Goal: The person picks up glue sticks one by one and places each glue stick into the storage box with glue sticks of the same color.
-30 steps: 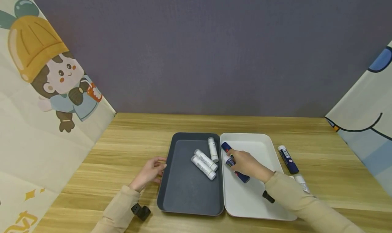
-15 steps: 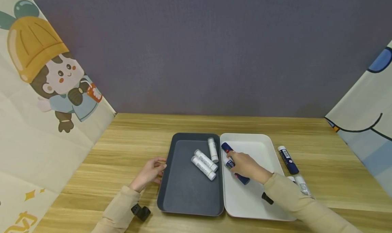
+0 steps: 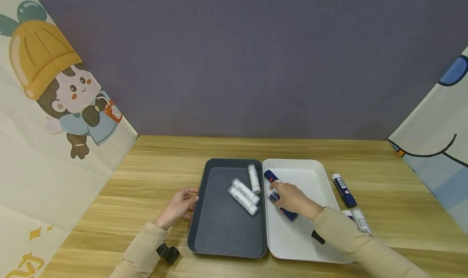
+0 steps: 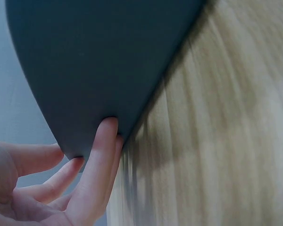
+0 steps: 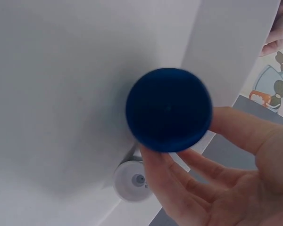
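My right hand (image 3: 292, 197) grips a navy glue stick (image 3: 289, 214) over the white tray (image 3: 303, 245). In the right wrist view its round blue end (image 5: 170, 110) faces the camera, with thumb and fingers around the barrel. Another navy glue stick (image 3: 269, 175) lies by the tray's left wall, partly covered by the hand. A white end (image 5: 132, 181) shows below the held one. My left hand (image 3: 179, 207) touches the left side of the dark grey tray (image 3: 226, 237), fingertips against its outer wall and thumb at the rim. Three white glue sticks (image 3: 243, 200) lie inside that tray.
Right of the white tray, a navy glue stick (image 3: 344, 190) and a white one (image 3: 360, 220) lie on the wooden table (image 3: 164, 156). One more is partly hidden by the right sleeve (image 3: 340, 229). A grey panel (image 3: 256, 67) stands behind the table.
My right hand and the glue stick it grips have shifted slightly down and left. The left hand and both trays have stayed in place.
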`<state>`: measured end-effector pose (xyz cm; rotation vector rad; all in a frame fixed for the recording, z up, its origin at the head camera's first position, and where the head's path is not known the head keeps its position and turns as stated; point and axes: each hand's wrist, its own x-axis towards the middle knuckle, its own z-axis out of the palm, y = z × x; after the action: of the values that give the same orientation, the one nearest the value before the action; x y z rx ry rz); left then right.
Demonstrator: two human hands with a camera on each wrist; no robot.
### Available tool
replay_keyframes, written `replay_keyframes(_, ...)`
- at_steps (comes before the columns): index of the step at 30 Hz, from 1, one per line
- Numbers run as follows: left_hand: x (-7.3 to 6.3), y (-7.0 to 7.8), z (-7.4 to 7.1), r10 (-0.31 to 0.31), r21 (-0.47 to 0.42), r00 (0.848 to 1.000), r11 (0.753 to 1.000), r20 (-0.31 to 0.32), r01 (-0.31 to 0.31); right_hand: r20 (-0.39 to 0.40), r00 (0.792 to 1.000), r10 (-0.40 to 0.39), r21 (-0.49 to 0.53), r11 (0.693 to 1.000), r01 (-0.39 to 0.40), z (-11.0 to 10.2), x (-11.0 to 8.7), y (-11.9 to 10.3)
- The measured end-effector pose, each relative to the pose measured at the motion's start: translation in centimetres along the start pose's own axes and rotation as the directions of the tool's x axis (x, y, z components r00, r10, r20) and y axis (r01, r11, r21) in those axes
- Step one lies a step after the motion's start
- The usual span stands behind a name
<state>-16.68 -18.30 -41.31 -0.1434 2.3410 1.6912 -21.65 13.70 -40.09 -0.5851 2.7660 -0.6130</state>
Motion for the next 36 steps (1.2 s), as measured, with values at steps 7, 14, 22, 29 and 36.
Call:
replay_keyframes(7, -0.2, 0.1, -0.1, 0.005, -0.006, 1.0, 1.0, 0.006, -0.005, 0.008, 0.999, 0.041, -0.011, 0.999, -0.041, -0.4, -0.6, -1.0)
replay_keyframes(14, -0.2, 0.1, 0.0, 0.004, 0.0, 1.0, 1.0, -0.004, -0.004, 0.015, 0.999, 0.047, 0.01, 0.999, -0.047, -0.3, -0.5, -0.8)
replay_keyframes(22, 0.0, 0.2, 0.0, -0.008, 0.004, 1.0, 1.0, -0.022, 0.008, -0.003, 1.0, 0.023, 0.001, 1.0, -0.023, -1.0, -0.9, -1.1)
replay_keyframes(29, -0.1, 0.3, 0.0, 0.002, 0.005, 1.0, 1.0, -0.016, -0.002, -0.023, 0.999, 0.026, -0.003, 1.0, -0.026, -1.5, -1.1, -1.0)
replay_keyframes(36, 0.0, 0.2, 0.0, 0.0, 0.002, 1.0, 1.0, -0.009, 0.0, -0.075, 0.997, -0.012, -0.026, 1.0, 0.01, -2.4, -1.7, -0.6)
